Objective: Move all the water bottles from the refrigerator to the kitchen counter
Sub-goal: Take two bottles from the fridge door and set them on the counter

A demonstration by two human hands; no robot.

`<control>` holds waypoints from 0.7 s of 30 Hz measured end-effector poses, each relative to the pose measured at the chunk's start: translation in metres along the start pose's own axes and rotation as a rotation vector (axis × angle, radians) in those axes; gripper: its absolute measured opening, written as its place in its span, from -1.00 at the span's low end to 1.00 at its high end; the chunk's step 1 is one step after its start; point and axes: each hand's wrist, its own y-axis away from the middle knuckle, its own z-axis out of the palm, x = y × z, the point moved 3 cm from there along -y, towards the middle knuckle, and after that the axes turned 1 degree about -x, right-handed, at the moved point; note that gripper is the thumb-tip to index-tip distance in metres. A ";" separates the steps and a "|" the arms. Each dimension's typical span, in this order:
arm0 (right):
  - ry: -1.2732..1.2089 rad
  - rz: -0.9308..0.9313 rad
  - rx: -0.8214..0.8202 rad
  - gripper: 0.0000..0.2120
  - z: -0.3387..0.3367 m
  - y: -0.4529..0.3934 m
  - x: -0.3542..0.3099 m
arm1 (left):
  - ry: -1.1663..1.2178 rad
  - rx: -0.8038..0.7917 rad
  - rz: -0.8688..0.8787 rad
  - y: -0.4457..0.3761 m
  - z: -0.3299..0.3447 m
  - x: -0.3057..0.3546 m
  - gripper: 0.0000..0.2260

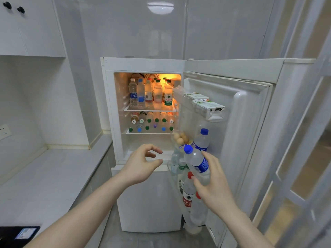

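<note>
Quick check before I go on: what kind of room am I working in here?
Most likely a small home kitchen. A compact white refrigerator stands open, its shelves packed with water bottles; a pale counter runs along the left under white wall cabinets. The right hand holds a blue-capped bottle.

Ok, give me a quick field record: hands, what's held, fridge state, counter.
left hand: open, fingers loosely curled, holding nothing, in front of the fridge
right hand: grips blue-capped bottle, tilted, by the door rack
fridge door: open
top shelf: upright bottles
second shelf: bottles lying caps outward
door rack: more bottles, eggs, cartons
counter: no bottles in view
</note>
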 end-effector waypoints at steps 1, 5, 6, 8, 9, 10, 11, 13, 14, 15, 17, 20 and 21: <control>0.031 0.034 -0.029 -0.25 0.003 -0.007 0.012 | -0.003 -0.002 0.005 -0.005 0.003 0.004 -0.87; 0.097 0.102 -0.049 -0.18 0.003 -0.032 0.057 | -0.008 -0.038 0.006 -0.028 0.021 0.024 -0.84; 0.085 0.121 -0.037 -0.20 -0.001 -0.037 0.065 | -0.009 -0.042 0.009 -0.037 0.027 0.031 -0.83; 0.081 0.141 0.001 -0.26 -0.008 -0.044 0.075 | 0.007 -0.044 0.026 -0.056 0.042 0.044 -0.83; 0.090 0.146 0.018 -0.29 -0.013 -0.049 0.081 | 0.020 -0.050 0.032 -0.068 0.052 0.049 -0.84; 0.103 0.149 0.019 -0.29 -0.017 -0.053 0.086 | 0.032 -0.061 0.030 -0.081 0.063 0.055 -0.84; 0.116 0.152 0.008 -0.30 -0.022 -0.057 0.094 | 0.042 -0.076 0.024 -0.095 0.077 0.061 -0.84; 0.121 0.154 0.002 -0.34 -0.031 -0.062 0.102 | 0.068 -0.115 0.002 -0.117 0.099 0.070 -0.81; 0.109 0.165 0.018 -0.38 -0.037 -0.064 0.107 | 0.091 -0.139 -0.015 -0.127 0.111 0.074 -0.78; 0.092 0.179 0.037 -0.43 -0.043 -0.066 0.112 | 0.112 -0.163 -0.032 -0.138 0.124 0.077 -0.75; 0.054 0.201 0.067 -0.50 -0.054 -0.068 0.120 | 0.120 -0.203 -0.069 -0.157 0.149 0.083 -0.68; 0.022 0.221 0.080 -0.52 -0.066 -0.069 0.132 | 0.086 -0.262 -0.106 -0.175 0.181 0.089 -0.54; 0.013 0.228 0.073 -0.52 -0.071 -0.071 0.138 | 0.070 -0.283 -0.107 -0.181 0.192 0.092 -0.51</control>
